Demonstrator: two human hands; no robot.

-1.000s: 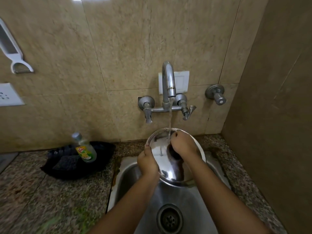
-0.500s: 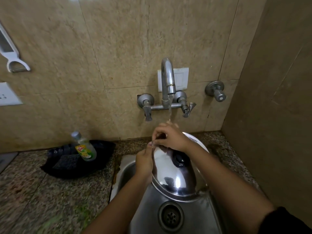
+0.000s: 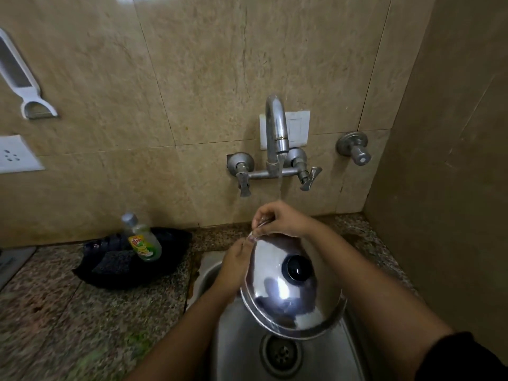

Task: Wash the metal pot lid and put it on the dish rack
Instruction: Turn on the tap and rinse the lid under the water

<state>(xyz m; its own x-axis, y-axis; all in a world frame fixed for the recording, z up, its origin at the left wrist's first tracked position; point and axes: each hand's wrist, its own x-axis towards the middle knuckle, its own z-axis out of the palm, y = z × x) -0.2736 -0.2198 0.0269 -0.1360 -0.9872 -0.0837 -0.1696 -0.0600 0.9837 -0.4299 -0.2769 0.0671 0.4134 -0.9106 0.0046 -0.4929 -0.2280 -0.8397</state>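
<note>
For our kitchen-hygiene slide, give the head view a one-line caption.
Both hands, left hand and right hand, hold the metal pot lid under the running tap above the sink.

Beige marble-look wall tiles [image 3: 192, 78], glossy, light glare at 12 o'clock. Darker side wall [image 3: 453, 133] at 3 o'clock. Speckled granite counter [image 3: 55, 312] from 7 to 9 o'clock. White socket plate [image 3: 16, 155] at 9 o'clock; white switch plate [image 3: 298, 127] centre.
</note>
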